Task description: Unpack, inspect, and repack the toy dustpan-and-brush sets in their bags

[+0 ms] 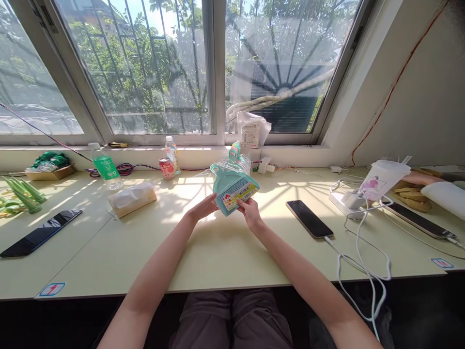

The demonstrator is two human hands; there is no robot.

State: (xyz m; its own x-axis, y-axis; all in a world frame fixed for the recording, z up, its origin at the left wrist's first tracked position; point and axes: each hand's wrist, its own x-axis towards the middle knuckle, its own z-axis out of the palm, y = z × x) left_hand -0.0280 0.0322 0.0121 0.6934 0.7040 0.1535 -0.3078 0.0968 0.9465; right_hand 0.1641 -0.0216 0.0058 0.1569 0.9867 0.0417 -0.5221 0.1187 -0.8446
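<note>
Between my hands is a small mint-green dustpan [227, 182], tilted above the table, with a printed label card [232, 198] across its front. My left hand [205, 207] grips its left edge. On the lower right side, my right hand [250, 211] holds it with the thumb over the label. Behind the dustpan lies clear plastic wrapping with a patterned green handle [235, 151] showing; what the handle belongs to is mostly hidden.
Left on the table [218, 261] are a tissue pack [132, 198], a green-labelled bottle [105, 167], a can [166, 168] and a phone [41, 232]. Right are a charging phone [308, 219], a power strip [345, 204], loose cables and a cup [383, 179]. Another person's arm [417, 178] is at far right.
</note>
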